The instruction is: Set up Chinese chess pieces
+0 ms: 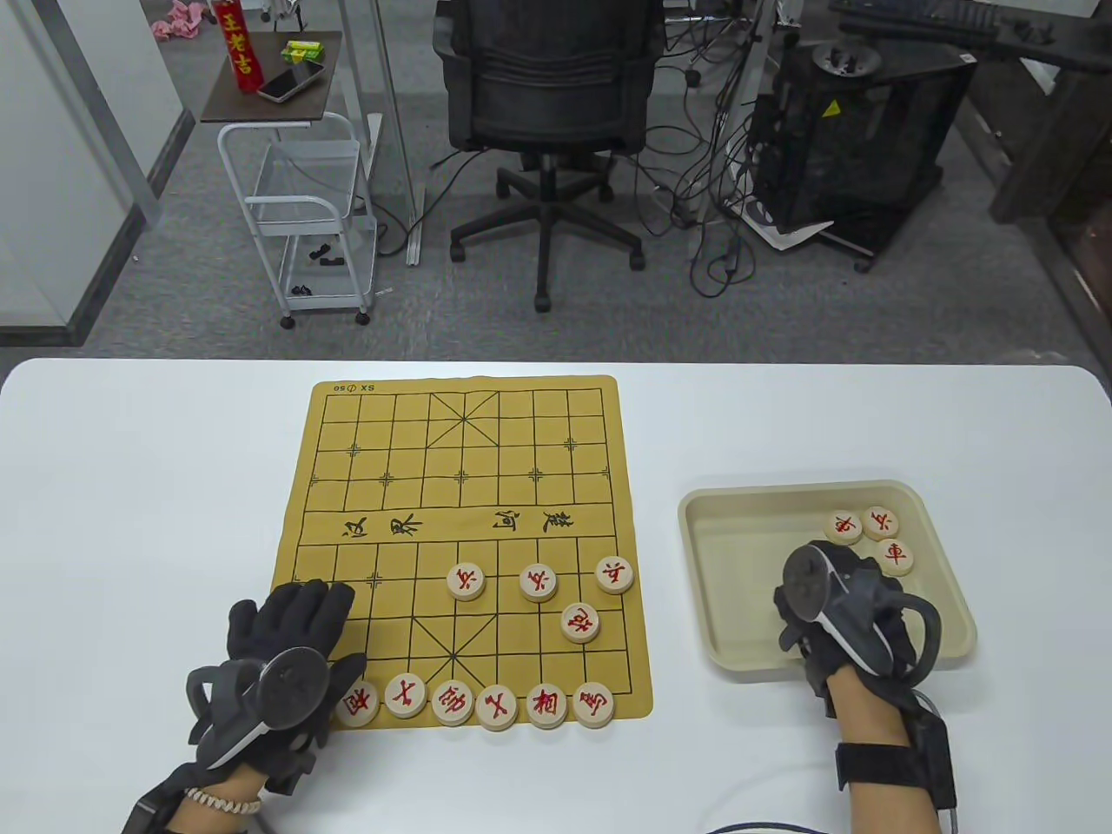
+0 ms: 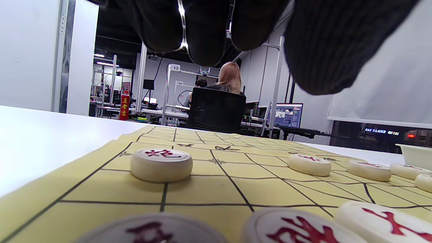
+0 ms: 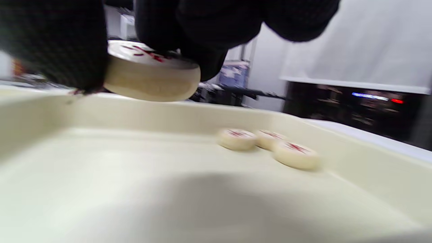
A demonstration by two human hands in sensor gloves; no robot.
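The yellow chess board (image 1: 460,486) lies mid-table. Six red-lettered pieces line its near edge (image 1: 478,702); three soldiers (image 1: 539,581) and a cannon (image 1: 580,622) stand further up. My left hand (image 1: 300,617) lies flat over the board's near-left corner, fingers straight, holding nothing. In the left wrist view its fingers (image 2: 206,33) hover above a lone piece (image 2: 161,164) without touching it. My right hand (image 1: 825,608) is inside the cream tray (image 1: 721,599). In the right wrist view it pinches a chess piece (image 3: 152,79) lifted off the tray floor (image 3: 168,189). Three loose pieces (image 1: 877,534) remain at the tray's far right.
The white table (image 1: 130,521) stretches wide to the left of the board, and a strip lies between board and tray. Beyond the far edge stand an office chair (image 1: 543,104), a wire cart (image 1: 304,208) and a black computer case (image 1: 851,130).
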